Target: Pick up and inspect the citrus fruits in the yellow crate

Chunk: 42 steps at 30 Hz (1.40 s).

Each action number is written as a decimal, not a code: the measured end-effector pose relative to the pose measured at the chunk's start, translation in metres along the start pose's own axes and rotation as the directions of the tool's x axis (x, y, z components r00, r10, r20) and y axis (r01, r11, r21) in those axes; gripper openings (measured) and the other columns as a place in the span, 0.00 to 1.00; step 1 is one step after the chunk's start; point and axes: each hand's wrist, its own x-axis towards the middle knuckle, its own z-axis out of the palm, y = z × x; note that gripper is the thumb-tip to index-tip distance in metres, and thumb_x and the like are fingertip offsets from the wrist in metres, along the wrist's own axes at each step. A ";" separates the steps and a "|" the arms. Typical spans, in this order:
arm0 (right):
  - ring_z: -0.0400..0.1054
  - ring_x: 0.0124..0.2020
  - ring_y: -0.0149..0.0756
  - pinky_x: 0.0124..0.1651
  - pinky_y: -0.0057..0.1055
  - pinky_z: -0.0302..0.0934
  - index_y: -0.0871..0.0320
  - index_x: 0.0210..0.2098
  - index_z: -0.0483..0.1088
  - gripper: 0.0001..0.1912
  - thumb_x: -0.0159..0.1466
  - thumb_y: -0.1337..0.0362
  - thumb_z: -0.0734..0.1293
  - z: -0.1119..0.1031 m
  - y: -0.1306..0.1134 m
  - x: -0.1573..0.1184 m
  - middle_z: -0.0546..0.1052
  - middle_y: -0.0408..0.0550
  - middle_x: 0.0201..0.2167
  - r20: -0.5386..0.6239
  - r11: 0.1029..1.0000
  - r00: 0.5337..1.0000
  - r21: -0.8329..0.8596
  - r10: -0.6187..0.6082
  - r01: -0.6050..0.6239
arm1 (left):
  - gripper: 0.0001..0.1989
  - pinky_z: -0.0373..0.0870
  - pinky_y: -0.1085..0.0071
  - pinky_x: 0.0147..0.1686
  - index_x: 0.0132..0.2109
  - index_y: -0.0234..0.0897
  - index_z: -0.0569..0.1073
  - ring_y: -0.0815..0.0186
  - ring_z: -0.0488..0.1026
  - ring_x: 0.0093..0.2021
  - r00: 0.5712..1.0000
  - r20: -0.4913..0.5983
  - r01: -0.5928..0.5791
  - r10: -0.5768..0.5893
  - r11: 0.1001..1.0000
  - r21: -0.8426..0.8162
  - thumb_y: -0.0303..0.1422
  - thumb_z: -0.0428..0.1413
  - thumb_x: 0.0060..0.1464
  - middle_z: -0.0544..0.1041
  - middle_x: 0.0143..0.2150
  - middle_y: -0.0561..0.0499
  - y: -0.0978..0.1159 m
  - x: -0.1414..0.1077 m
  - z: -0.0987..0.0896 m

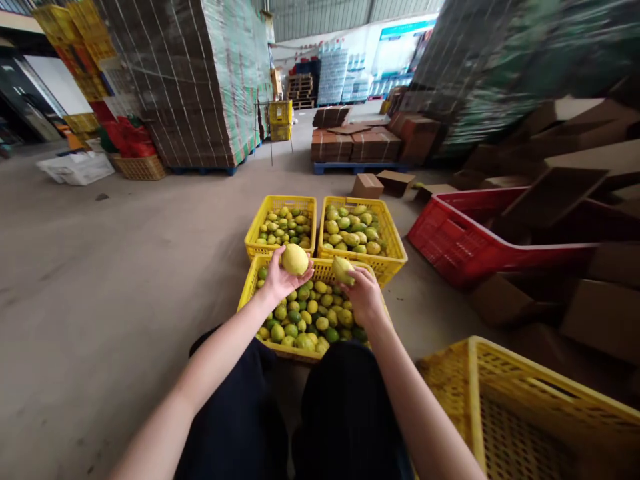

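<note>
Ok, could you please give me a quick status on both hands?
Left hand holds yellow fruit. Right hand holds greenish fruit. Both over near crate, nothing visibly blocking. Two filled crates just beyond.

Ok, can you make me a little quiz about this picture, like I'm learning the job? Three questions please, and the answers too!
1. What is the left hand holding?
2. True or false: the red crate is on the left side of the picture.
3. Pick one. In how many yellow crates can you see fruit?
a) one
b) two
c) three

Key:
1. A yellow fruit.
2. False; it is on the right side.
3. c) three: two side by side, and one nearer the person.
</note>
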 end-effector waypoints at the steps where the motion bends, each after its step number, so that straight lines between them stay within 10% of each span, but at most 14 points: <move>1: 0.69 0.30 0.35 0.30 0.31 0.66 0.54 0.28 0.67 0.10 0.45 0.60 0.67 0.014 -0.013 0.003 0.74 0.42 0.30 0.037 0.998 0.999 0.061 0.007 -0.009 | 0.20 0.72 0.68 0.36 0.40 0.31 0.71 0.64 0.73 0.34 1.000 -0.012 0.003 -0.003 1.000 0.015 0.44 0.50 0.51 0.76 0.33 0.45 -0.001 0.001 0.004; 7: 0.66 0.24 0.32 0.25 0.28 0.64 0.58 0.31 0.69 0.10 0.51 0.61 0.63 0.078 -0.042 0.001 0.74 0.44 0.27 0.281 0.903 0.947 0.350 0.154 -0.250 | 0.19 0.70 0.68 0.29 0.35 0.36 0.70 0.64 0.73 0.29 0.941 -0.314 -0.088 0.123 0.988 0.124 0.48 0.49 0.48 0.74 0.26 0.49 0.001 0.014 0.005; 15: 0.62 0.17 0.29 0.19 0.26 0.59 0.60 0.28 0.69 0.11 0.55 0.57 0.62 0.090 -0.011 0.002 0.72 0.43 0.20 0.178 0.858 0.945 0.399 0.273 -0.323 | 0.12 0.67 0.72 0.29 0.28 0.36 0.68 0.66 0.72 0.28 0.806 -0.414 -0.276 0.424 0.887 0.370 0.41 0.52 0.43 0.71 0.22 0.54 0.001 0.035 -0.029; 22: 0.65 0.21 0.30 0.24 0.28 0.63 0.58 0.29 0.67 0.11 0.55 0.56 0.62 0.086 -0.006 0.014 0.73 0.44 0.23 0.173 0.841 0.933 0.402 0.317 -0.361 | 0.11 0.64 0.72 0.30 0.19 0.36 0.69 0.64 0.71 0.28 0.736 -0.100 -0.421 0.669 0.569 0.707 0.36 0.50 0.43 0.72 0.20 0.51 0.006 0.042 -0.027; 28: 0.69 0.28 0.36 0.32 0.33 0.67 0.57 0.29 0.67 0.06 0.54 0.62 0.62 0.082 0.002 0.018 0.74 0.46 0.25 0.262 0.855 0.902 0.312 0.342 -0.414 | 0.12 0.67 0.70 0.30 0.22 0.36 0.70 0.60 0.74 0.31 0.757 -0.182 -0.439 0.627 0.695 0.570 0.39 0.49 0.44 0.73 0.21 0.49 0.011 0.037 -0.015; 33: 0.65 0.20 0.30 0.24 0.28 0.64 0.58 0.30 0.69 0.12 0.58 0.57 0.60 0.088 0.002 0.016 0.73 0.44 0.22 0.287 0.835 0.868 0.271 0.404 -0.479 | 0.13 0.71 0.67 0.31 0.26 0.36 0.68 0.59 0.75 0.33 0.873 -0.267 -0.309 0.409 0.886 0.345 0.41 0.48 0.43 0.74 0.22 0.48 0.007 0.032 -0.005; 42: 0.72 0.28 0.33 0.32 0.29 0.68 0.56 0.30 0.67 0.06 0.51 0.67 0.68 0.086 0.000 0.018 0.76 0.44 0.27 0.198 0.829 0.913 0.385 0.356 -0.406 | 0.15 0.72 0.66 0.30 0.26 0.35 0.69 0.59 0.75 0.32 0.905 -0.302 -0.227 0.301 0.940 0.256 0.41 0.44 0.46 0.74 0.22 0.46 0.017 0.023 -0.001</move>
